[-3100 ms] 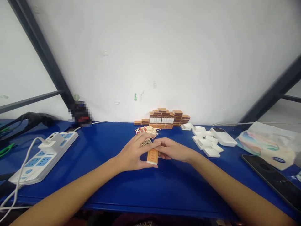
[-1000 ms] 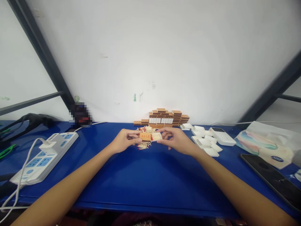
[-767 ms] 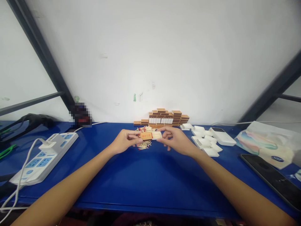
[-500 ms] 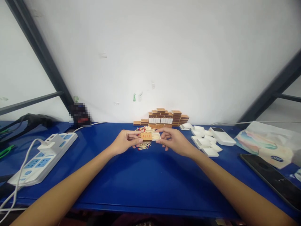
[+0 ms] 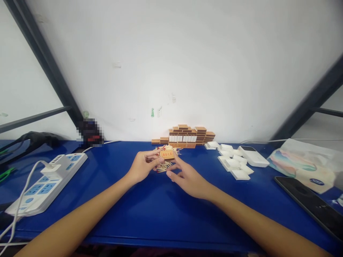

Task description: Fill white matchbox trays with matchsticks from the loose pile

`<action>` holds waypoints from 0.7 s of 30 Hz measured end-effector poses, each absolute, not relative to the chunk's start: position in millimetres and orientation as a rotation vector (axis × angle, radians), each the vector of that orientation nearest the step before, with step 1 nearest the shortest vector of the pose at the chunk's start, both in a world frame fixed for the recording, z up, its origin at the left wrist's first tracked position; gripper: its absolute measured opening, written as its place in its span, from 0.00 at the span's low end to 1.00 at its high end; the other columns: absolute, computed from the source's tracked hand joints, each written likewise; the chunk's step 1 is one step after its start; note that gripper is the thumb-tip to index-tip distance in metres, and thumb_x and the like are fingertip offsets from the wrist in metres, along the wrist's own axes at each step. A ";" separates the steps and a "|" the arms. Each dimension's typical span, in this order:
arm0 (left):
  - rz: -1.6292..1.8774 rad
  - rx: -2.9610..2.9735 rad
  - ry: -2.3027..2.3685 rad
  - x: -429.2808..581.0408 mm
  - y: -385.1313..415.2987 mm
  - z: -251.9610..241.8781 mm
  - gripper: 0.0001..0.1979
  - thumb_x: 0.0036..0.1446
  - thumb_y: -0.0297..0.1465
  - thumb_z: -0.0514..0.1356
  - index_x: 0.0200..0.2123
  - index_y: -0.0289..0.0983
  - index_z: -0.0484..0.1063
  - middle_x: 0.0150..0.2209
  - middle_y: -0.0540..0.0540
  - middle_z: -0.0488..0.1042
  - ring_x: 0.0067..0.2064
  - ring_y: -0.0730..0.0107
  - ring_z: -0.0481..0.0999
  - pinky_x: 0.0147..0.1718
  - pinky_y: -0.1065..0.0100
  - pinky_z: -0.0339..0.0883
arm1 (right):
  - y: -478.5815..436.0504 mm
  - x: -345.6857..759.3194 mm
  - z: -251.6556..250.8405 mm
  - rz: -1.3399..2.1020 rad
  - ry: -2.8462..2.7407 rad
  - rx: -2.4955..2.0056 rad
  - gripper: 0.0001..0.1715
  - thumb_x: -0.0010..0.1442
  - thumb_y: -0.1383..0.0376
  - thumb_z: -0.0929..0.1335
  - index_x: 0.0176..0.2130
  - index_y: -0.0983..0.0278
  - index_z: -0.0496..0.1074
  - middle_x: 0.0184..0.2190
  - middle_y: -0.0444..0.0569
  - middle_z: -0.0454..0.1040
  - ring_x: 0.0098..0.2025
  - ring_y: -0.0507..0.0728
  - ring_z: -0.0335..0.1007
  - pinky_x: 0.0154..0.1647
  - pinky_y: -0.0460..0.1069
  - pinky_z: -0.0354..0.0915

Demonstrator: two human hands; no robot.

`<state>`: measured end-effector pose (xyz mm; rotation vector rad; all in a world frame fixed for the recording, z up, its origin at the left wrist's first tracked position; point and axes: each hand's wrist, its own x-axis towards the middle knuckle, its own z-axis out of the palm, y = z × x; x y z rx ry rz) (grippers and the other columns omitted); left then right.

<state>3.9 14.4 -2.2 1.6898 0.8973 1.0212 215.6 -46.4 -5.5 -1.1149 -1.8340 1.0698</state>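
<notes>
A matchbox (image 5: 167, 154) with orange-yellow top and red characters is held above the table, its tray pushed in as far as I can see. My left hand (image 5: 143, 164) grips the left end between thumb and fingers. At the right end, the forefinger of my right hand (image 5: 189, 178) touches the box, while the thumb stands apart below it. Loose matches (image 5: 163, 166) with dark red heads lie in a pile under and behind the box, partly covered by it and the fingers.
Stacked matchboxes (image 5: 200, 129) stand against the wall. Several white matchbox trays (image 5: 240, 174) lie to the right, near a white device (image 5: 253, 156), a tissue pack (image 5: 302, 164) and a phone (image 5: 308, 200). On the left are a power strip (image 5: 57, 187) and cables on the blue table (image 5: 160, 214).
The tray with matches, sticking out at the right before, is now inside the matchbox. My right hand has shifted left and lower, and its thumb has come off the tray's end.
</notes>
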 end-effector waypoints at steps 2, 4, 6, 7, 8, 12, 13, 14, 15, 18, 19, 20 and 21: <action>1.005 1.731 0.903 1.6 19.9 -3.8 0.31 0.57 0.44 0.69 0.60 0.34 0.75 0.36 0.43 0.83 0.28 0.72 0.76 0.28 0.69 0.72 | -43.5 219.0 -6.7 1.018 -1.864 -1.138 0.45 0.67 0.56 0.69 0.74 0.57 0.47 0.49 0.55 0.78 0.36 0.57 0.76 0.35 0.53 0.76; 0.990 1.767 0.918 -4.1 34.2 -5.1 0.33 0.58 0.45 0.68 0.62 0.33 0.73 0.37 0.42 0.84 0.31 0.69 0.77 0.29 0.69 0.73 | -37.5 224.7 -7.1 0.955 -1.864 -1.141 0.45 0.66 0.57 0.69 0.74 0.57 0.48 0.53 0.57 0.76 0.40 0.57 0.77 0.35 0.53 0.77; 1.042 1.757 0.999 -12.9 57.3 -5.9 0.36 0.56 0.46 0.68 0.62 0.30 0.72 0.38 0.40 0.83 0.33 0.67 0.78 0.29 0.68 0.73 | -30.0 231.5 -7.1 0.886 -1.849 -1.156 0.42 0.65 0.59 0.69 0.72 0.58 0.52 0.56 0.58 0.73 0.40 0.57 0.77 0.36 0.53 0.77; 1.059 1.751 1.055 -18.0 71.0 -6.1 0.37 0.55 0.46 0.69 0.61 0.29 0.72 0.39 0.38 0.83 0.34 0.66 0.78 0.30 0.68 0.73 | -26.4 234.9 -7.1 0.854 -1.845 -1.170 0.40 0.65 0.60 0.69 0.71 0.59 0.55 0.56 0.57 0.73 0.39 0.56 0.77 0.37 0.54 0.76; 1.063 1.749 1.132 -23.1 85.0 -6.2 0.37 0.55 0.46 0.69 0.61 0.29 0.71 0.40 0.37 0.83 0.34 0.66 0.79 0.30 0.68 0.73 | -23.1 238.2 -7.2 0.823 -1.844 -1.188 0.37 0.65 0.61 0.69 0.69 0.60 0.58 0.55 0.56 0.74 0.37 0.55 0.76 0.37 0.54 0.76; 1.017 1.775 1.271 -36.4 132.0 -8.0 0.34 0.54 0.46 0.68 0.58 0.29 0.74 0.39 0.36 0.83 0.31 0.67 0.77 0.28 0.68 0.70 | -15.3 247.8 -5.6 0.710 -1.849 -1.258 0.29 0.64 0.64 0.69 0.62 0.62 0.66 0.50 0.54 0.77 0.35 0.54 0.76 0.38 0.53 0.75; 0.995 1.790 1.278 -37.0 139.7 -9.1 0.34 0.54 0.47 0.68 0.56 0.29 0.75 0.38 0.36 0.83 0.30 0.68 0.77 0.28 0.68 0.69 | -14.9 249.1 -4.4 0.683 -1.859 -1.267 0.26 0.64 0.65 0.68 0.60 0.63 0.68 0.49 0.53 0.78 0.35 0.54 0.76 0.39 0.52 0.74; 0.967 1.810 1.279 -36.5 145.7 -10.3 0.33 0.54 0.47 0.68 0.55 0.29 0.76 0.37 0.36 0.83 0.29 0.68 0.76 0.28 0.68 0.69 | -14.9 250.0 -2.9 0.651 -1.879 -1.272 0.23 0.64 0.65 0.68 0.57 0.63 0.70 0.48 0.53 0.79 0.35 0.54 0.76 0.40 0.52 0.73; 0.947 1.832 1.283 -35.2 150.3 -11.5 0.33 0.53 0.47 0.68 0.54 0.29 0.77 0.36 0.37 0.83 0.29 0.68 0.76 0.28 0.68 0.69 | -15.2 250.5 -1.0 0.615 -1.907 -1.275 0.18 0.64 0.66 0.68 0.54 0.63 0.73 0.47 0.52 0.79 0.35 0.54 0.76 0.41 0.52 0.72; 0.915 1.924 1.310 -28.2 157.4 -14.8 0.29 0.54 0.47 0.67 0.51 0.31 0.79 0.35 0.40 0.83 0.28 0.68 0.76 0.31 0.67 0.69 | -17.1 251.2 5.2 0.537 -1.996 -1.285 0.09 0.64 0.66 0.68 0.43 0.62 0.78 0.42 0.49 0.81 0.35 0.54 0.75 0.41 0.51 0.69; 0.910 1.962 1.328 -25.5 158.2 -15.6 0.27 0.55 0.47 0.66 0.49 0.32 0.80 0.34 0.41 0.83 0.29 0.67 0.76 0.32 0.67 0.69 | -17.7 251.2 7.1 0.534 -2.014 -1.289 0.09 0.64 0.66 0.68 0.41 0.62 0.79 0.40 0.48 0.82 0.35 0.55 0.75 0.40 0.51 0.68; 0.907 2.002 1.353 -22.7 158.4 -16.2 0.24 0.57 0.47 0.65 0.46 0.33 0.81 0.34 0.42 0.83 0.30 0.67 0.76 0.33 0.67 0.69 | -18.4 251.2 8.8 0.540 -2.023 -1.293 0.09 0.64 0.66 0.68 0.40 0.61 0.79 0.38 0.47 0.82 0.35 0.55 0.75 0.39 0.50 0.68; 0.905 2.041 1.384 -19.8 158.0 -16.7 0.21 0.58 0.46 0.64 0.44 0.34 0.82 0.34 0.43 0.83 0.31 0.65 0.77 0.34 0.67 0.69 | -18.9 251.1 10.2 0.548 -2.029 -1.297 0.09 0.64 0.66 0.67 0.39 0.61 0.79 0.37 0.47 0.82 0.34 0.55 0.75 0.38 0.50 0.67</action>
